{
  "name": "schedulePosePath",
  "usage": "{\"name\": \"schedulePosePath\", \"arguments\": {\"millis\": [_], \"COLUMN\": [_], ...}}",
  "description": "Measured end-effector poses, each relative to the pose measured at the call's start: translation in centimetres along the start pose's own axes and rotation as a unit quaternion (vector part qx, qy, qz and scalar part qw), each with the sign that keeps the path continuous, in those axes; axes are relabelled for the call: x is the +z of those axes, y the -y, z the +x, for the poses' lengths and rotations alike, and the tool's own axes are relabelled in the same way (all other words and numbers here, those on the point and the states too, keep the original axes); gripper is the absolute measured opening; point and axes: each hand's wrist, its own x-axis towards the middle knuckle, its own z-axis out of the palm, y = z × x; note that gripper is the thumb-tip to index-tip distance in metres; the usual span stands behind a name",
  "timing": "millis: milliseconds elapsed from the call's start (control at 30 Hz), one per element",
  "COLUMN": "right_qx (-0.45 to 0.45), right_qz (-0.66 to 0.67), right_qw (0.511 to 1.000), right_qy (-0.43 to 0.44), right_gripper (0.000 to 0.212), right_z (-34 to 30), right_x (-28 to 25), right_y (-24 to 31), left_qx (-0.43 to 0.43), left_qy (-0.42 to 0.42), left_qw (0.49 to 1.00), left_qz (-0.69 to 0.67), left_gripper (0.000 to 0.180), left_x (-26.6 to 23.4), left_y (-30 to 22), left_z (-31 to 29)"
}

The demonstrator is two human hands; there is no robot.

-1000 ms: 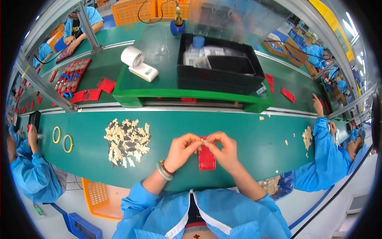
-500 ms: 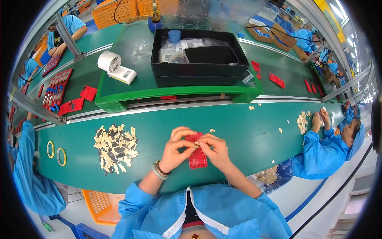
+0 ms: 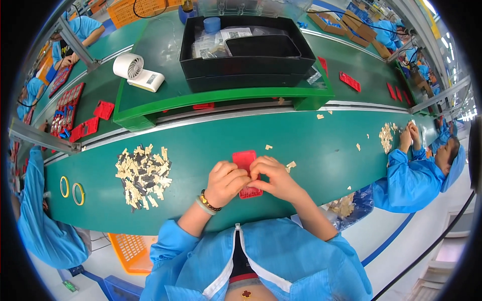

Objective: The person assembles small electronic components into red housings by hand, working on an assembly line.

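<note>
A red rectangular plastic piece (image 3: 244,158) lies on the green table in front of me, its middle covered by my fingers. My left hand (image 3: 227,181) comes over it from the left, fingers curled and fingertips pinched together. From the right, my right hand (image 3: 275,179) meets it, thumb and forefinger closed against the left fingertips. Whatever is between the fingertips is too small and hidden to make out. To the left sits a loose pile of small cream and black pieces (image 3: 142,173). A few cream pieces (image 3: 291,165) lie just beyond my right hand.
Two tape rings (image 3: 78,193) lie at the far left. Behind, a green-edged raised shelf (image 3: 221,98) carries a black bin (image 3: 246,67) and a white fan (image 3: 136,71). A co-worker in blue (image 3: 414,173) handles small pieces at right. An orange basket (image 3: 131,253) is below the table edge.
Both hands have closed in over the red piece, and the left fingers are more curled. The small cream piece seen between the fingertips is now hidden. The whole view has shifted slightly.
</note>
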Motion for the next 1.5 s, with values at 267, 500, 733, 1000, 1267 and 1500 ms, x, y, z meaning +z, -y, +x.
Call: {"name": "schedulePosePath", "arguments": {"millis": [267, 500, 733, 1000, 1267, 1500], "right_qx": [0.002, 0.012, 0.051, -0.098, 0.012, 0.275], "right_qz": [-0.046, -0.119, -0.26, -0.314, -0.069, 0.285], "right_qw": [0.999, 0.992, 0.957, 0.935, 0.962, 0.898], "right_qy": [0.029, 0.044, -0.12, -0.133, -0.262, -0.194], "right_gripper": [0.028, 0.026, 0.025, 0.016, 0.007, 0.006], "right_z": [0.7, 0.4, -0.3, 0.6, 1.5, 2.9], "right_x": [-0.5, -1.1, 0.3, 2.2, 2.9, 2.6], "right_y": [-0.2, -0.5, -1.0, -0.3, -2.8, -5.8], "left_qx": [0.068, 0.003, -0.165, -0.234, -0.252, -0.133], "left_qy": [-0.023, -0.003, 0.051, 0.013, 0.065, 0.16], "left_qw": [0.997, 0.999, 0.985, 0.969, 0.965, 0.956], "left_qz": [0.039, 0.046, 0.012, -0.08, -0.01, 0.208], "left_gripper": [0.017, 0.016, 0.033, 0.044, 0.038, 0.035], "left_x": [0.1, 0.5, 1.0, 1.3, -0.1, 2.4], "left_y": [0.3, 1.3, 1.6, -0.6, 0.5, -0.7], "left_z": [-0.1, 0.5, -0.4, -0.8, -0.5, -1.5]}}
